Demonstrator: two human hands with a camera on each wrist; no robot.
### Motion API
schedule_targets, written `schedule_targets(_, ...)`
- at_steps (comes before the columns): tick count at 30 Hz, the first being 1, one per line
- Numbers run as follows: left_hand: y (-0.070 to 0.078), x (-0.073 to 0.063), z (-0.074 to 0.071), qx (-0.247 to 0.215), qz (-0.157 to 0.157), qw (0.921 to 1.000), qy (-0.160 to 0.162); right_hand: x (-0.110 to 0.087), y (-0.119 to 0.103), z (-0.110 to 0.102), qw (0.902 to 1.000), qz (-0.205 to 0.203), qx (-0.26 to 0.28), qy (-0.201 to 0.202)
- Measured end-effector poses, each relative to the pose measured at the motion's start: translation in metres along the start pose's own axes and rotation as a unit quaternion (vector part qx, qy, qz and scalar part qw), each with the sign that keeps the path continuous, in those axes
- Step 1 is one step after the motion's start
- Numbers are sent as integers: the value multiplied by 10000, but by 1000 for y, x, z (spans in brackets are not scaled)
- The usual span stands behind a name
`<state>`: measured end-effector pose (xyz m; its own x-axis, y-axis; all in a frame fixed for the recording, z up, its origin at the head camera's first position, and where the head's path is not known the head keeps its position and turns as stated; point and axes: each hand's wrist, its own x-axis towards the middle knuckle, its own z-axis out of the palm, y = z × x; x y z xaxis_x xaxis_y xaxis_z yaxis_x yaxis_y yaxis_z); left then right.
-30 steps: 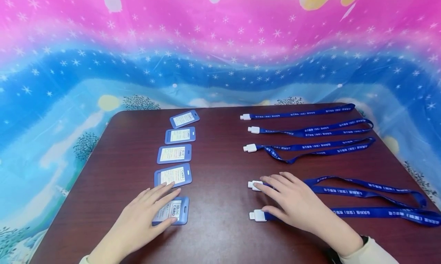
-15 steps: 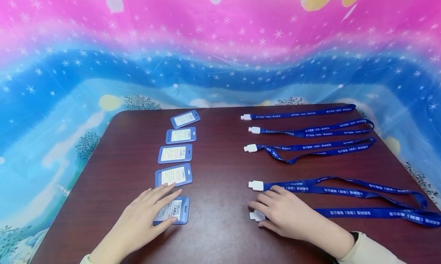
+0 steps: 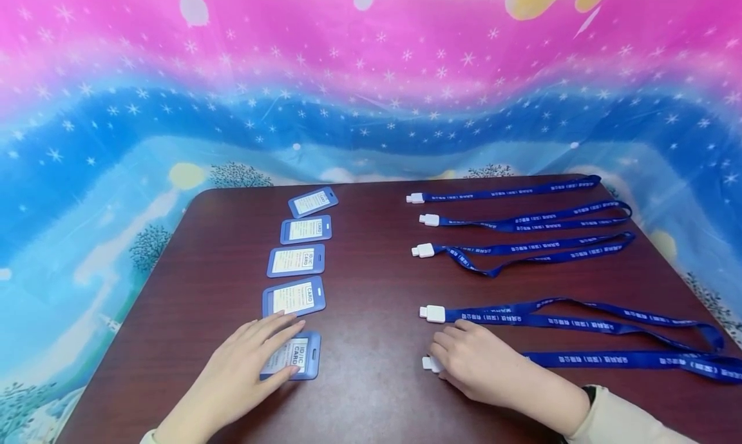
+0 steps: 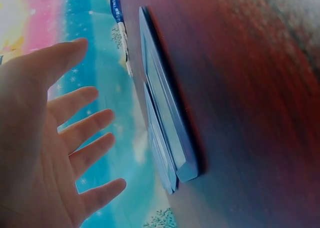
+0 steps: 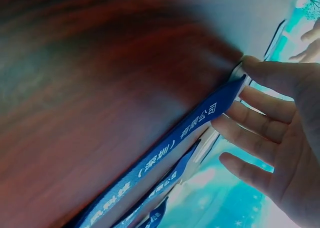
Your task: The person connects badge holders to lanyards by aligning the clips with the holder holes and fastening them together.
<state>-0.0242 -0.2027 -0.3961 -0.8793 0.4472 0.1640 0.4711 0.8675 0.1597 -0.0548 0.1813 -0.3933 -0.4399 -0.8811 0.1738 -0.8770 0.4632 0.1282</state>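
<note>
A pink and blue snowflake cloth [image 3: 371, 89] hangs behind a dark reddish table [image 3: 371, 257].

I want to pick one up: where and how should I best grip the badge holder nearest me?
Likely pinch the nearest badge holder across its two long edges, coming from above with the left hand: it lies flat and thin on the table, and that hand is spread over it.

head view: bright | table [image 3: 361, 392]: soft glare, near middle | wrist views: dimmer, hazy, wood grain blurred
</note>
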Motion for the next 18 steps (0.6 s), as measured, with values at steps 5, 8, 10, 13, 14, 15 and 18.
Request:
schedule_targets(5,-2,-1,2,-17,30,10000,53,3,-2,1,9999,-30,-68,92)
schedule_targets(8,-2,-1,2,-36,50,10000,70,6,-2,2,9997,-56,-117,192)
schedule_targets(10,-2,-1,3,-34,34,10000,61,9,-3,3,9995,-68,-188,247)
schedule_targets(13,-1,-1,3,-39,-1,10000,25,13,-4,4,9991,-87,-282,292)
schedule_targets(14,-1,-1,3,-37,-19,10000,6,15,-4,4,9990,-94,-315,301)
schedule_targets(15,-1,-1,3,-40,-39,10000,-14,16,-4,4,9989,-101,-345,305)
schedule_targets(18,-1,-2,3,-54,-102,9999,-56,22,-6,4,9987,-102,-412,276)
